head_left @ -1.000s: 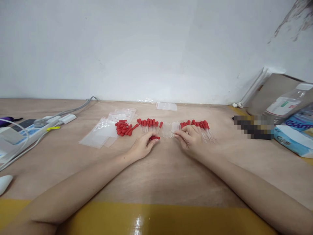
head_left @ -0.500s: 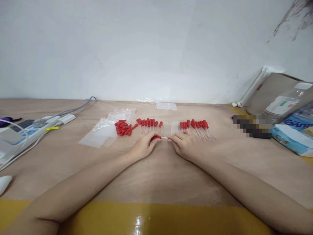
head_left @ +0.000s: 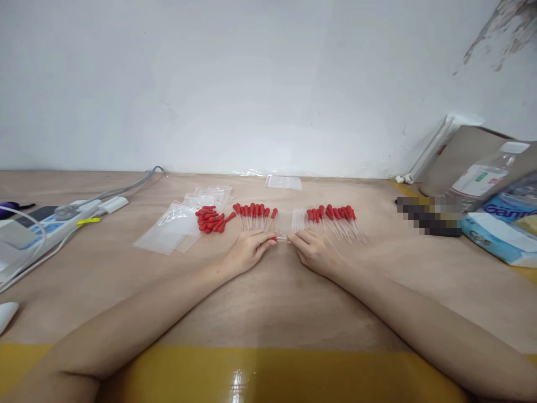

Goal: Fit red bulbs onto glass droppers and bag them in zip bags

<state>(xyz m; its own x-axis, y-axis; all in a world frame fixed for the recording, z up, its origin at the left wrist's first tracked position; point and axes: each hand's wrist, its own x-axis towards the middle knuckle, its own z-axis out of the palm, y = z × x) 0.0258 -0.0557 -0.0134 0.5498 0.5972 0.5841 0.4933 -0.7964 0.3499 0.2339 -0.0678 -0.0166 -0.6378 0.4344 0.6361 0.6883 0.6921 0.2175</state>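
My left hand (head_left: 250, 249) pinches a red rubber dropper bulb (head_left: 274, 239), of which only the end shows past the thumb. Between my hands runs a thin clear dropper tube (head_left: 282, 239), its left end at the bulb's mouth. My right hand (head_left: 315, 249) grips the other end of that tube. Just beyond my fingers lies a row of clear tubes (head_left: 292, 219). Droppers with red bulbs lie on either side of it, a left group (head_left: 255, 210) and a right group (head_left: 342, 214). Loose red bulbs (head_left: 210, 219) are heaped left of these.
Clear zip bags (head_left: 165, 226) lie left of the bulbs, another bag (head_left: 284, 182) by the wall. A power strip (head_left: 54, 221) with cables occupies the left side. At the right are a black object (head_left: 436, 224), a tissue pack (head_left: 499, 238) and a plastic bottle (head_left: 482, 176).
The left thumb now covers most of the red bulb, which showed more before. Bulb and tube end now meet between my hands. My right fingers have closed in slightly.
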